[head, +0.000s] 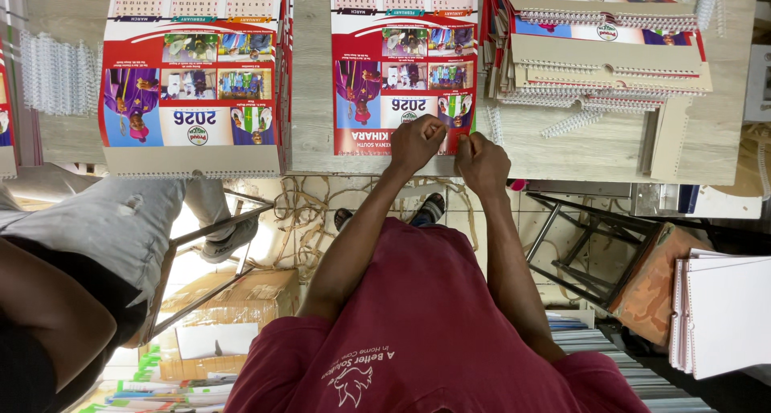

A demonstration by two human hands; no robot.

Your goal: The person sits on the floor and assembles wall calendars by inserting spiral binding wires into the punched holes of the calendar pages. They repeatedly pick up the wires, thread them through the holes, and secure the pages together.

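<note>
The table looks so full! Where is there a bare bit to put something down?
Bare wood on the table shows between the left calendar and the middle calendar. A smaller patch lies right of the right hand, below the stack of bound calendars, though loose wire spirals lie there. The top right is crowded. The left hand and the right one rest on the middle calendar's edge.

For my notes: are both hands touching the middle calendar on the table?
Touching. The head view shows left hand and right hand pressed on the calendar's near edge.
</note>
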